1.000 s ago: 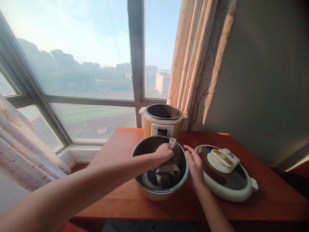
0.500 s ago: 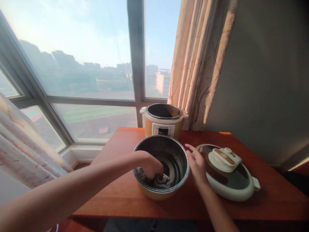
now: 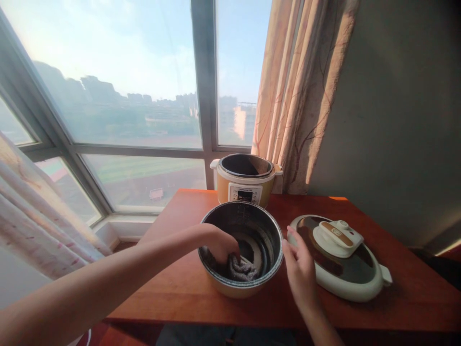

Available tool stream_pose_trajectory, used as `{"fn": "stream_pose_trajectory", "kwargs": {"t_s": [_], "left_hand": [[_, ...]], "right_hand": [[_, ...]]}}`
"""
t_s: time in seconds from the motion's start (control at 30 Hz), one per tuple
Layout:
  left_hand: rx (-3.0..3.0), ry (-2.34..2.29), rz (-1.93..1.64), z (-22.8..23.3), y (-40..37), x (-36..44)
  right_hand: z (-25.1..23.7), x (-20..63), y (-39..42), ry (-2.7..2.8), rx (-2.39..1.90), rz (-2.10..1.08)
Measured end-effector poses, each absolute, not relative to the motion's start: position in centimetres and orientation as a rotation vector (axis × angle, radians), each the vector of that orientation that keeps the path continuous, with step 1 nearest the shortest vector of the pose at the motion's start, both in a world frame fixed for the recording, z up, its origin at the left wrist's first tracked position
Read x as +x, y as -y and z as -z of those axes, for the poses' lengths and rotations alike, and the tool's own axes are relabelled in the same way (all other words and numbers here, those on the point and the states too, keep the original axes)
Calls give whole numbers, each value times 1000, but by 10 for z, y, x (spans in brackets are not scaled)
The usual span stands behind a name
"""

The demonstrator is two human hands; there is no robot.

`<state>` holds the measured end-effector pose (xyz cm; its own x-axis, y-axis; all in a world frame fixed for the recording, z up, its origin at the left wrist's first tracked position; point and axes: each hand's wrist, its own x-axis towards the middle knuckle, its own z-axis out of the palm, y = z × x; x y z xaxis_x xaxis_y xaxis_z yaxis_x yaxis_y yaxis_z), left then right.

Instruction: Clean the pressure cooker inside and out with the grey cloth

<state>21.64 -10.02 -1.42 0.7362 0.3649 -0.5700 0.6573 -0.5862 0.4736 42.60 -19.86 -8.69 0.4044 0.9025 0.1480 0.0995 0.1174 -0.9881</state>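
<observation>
The grey cloth (image 3: 244,270), bunched in the grasp of the left hand (image 3: 224,247) inside the dark-lined pot (image 3: 239,291), seemed soft, light and easily squeezed, best held by its thick folds, while the right hand (image 3: 300,269), empty, fingers loosely parted, was right beside that pot

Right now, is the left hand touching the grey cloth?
Touching: the head view shows the left hand with fingers against the grey cloth, inside the pot.
</observation>
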Motion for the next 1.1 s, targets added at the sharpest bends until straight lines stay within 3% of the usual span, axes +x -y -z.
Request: {"fn": "stream_pose_trajectory", "kwargs": {"t_s": [0.27, 0.67, 0.97, 1.1], "left_hand": [[2305, -678, 505, 11, 112, 247], [1694, -1256, -356, 34, 83, 265], [2453, -966, 329, 15, 111, 274], [2639, -594, 602, 3, 123, 265]], "right_hand": [[91, 407, 231, 1029, -1274, -807], [84, 408, 221, 1038, -1251, -771], [86, 412, 203, 985, -1237, -780], [85, 424, 190, 955, -1244, -769]]}}
